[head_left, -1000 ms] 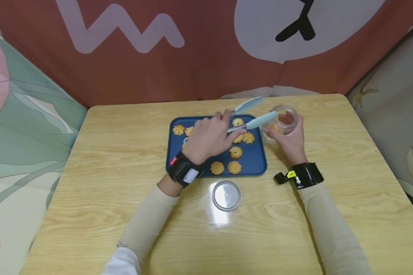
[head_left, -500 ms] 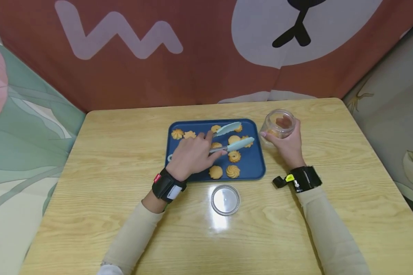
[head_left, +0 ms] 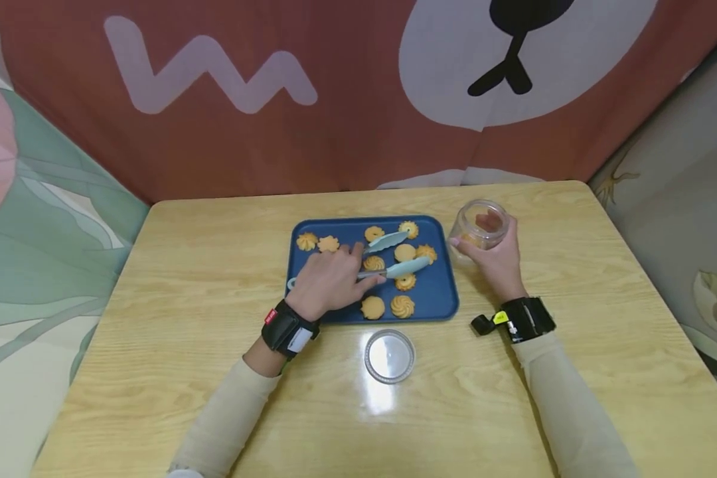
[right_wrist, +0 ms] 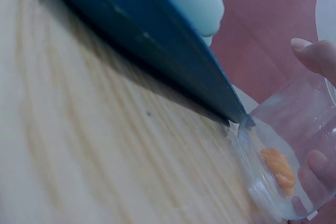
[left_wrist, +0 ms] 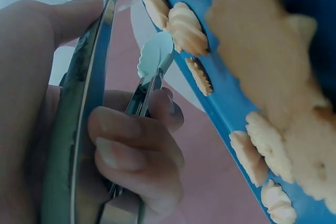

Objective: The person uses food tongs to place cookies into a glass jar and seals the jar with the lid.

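My left hand (head_left: 330,279) grips a pair of tongs (head_left: 407,267) with pale blue tips and metal arms, held above the blue tray (head_left: 436,302). The tong tips are spread apart, with nothing between them. Several cookies lie on the tray, among them a swirled cookie (head_left: 402,306) and a smooth round cookie (head_left: 373,307) near its front edge. Beside the tray's right end, my right hand (head_left: 500,265) holds a clear jar (head_left: 480,224) without its lid. In the right wrist view a cookie (right_wrist: 278,171) shows inside the jar.
A round clear lid (head_left: 390,356) lies on the wooden table (head_left: 215,285), just in front of the tray. Behind the table's far edge hangs a reddish-brown printed cloth (head_left: 358,119).
My left hand has moved the tongs left, from beside the jar's mouth to above the middle of the tray. The right hand keeps hold of the jar in nearly the same place.
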Motion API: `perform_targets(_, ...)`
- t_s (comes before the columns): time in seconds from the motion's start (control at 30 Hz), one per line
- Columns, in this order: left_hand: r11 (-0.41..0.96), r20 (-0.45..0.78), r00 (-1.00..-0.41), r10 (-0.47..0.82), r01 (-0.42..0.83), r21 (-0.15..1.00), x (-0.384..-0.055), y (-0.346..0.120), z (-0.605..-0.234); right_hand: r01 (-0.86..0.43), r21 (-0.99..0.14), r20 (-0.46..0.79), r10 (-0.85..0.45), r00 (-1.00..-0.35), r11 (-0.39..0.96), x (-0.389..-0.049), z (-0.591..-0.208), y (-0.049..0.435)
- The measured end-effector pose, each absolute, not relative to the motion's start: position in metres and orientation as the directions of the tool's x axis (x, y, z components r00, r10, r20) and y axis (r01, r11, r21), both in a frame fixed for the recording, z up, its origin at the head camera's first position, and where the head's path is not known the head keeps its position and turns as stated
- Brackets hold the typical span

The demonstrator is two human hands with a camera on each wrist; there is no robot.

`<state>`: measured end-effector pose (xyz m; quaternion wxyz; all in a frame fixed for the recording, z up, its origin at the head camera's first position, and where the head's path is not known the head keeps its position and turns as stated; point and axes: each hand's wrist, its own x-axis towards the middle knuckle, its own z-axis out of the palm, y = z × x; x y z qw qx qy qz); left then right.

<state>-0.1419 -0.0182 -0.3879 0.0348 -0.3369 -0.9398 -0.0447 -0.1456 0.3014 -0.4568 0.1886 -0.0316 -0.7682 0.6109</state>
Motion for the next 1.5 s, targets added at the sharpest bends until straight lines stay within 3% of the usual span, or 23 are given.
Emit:
perform_targets(0.37,0.804,0.011,-0.806,0.592,0.591,0.062,-0.141,-0.023,-0.395,-0.150,-0.954,0.220,0.265,-0.939,0.261,-0.134,-0.446,0.291)
perform_targets(0.57,0.787,0.068,-0.789,0.611,0.615,0.059,-0.145,-0.021,-0.395,-0.172,-0.943,0.250,0.263,-0.932,0.285,-0.129,-0.434,0.288)
perform_targets(1.03,0.742,0.209,-0.722,0.660,0.669,-0.034,-0.146,-0.022,-0.404,-0.193,-0.941,0.270,0.269,-0.925,0.279,-0.140,-0.460,0.300)
perform_targets(1.23,0.743,0.205,-0.723,0.660,0.669,-0.034,-0.145,-0.019,-0.402,-0.191,-0.944,0.261,0.252,-0.932,0.271,-0.123,-0.438,0.289)
perform_targets(1.5,0.759,0.232,-0.730,0.643,0.648,-0.063,-0.143,-0.020,-0.401,-0.218,-0.940,0.286,0.253,-0.924,0.263,-0.141,-0.467,0.302)
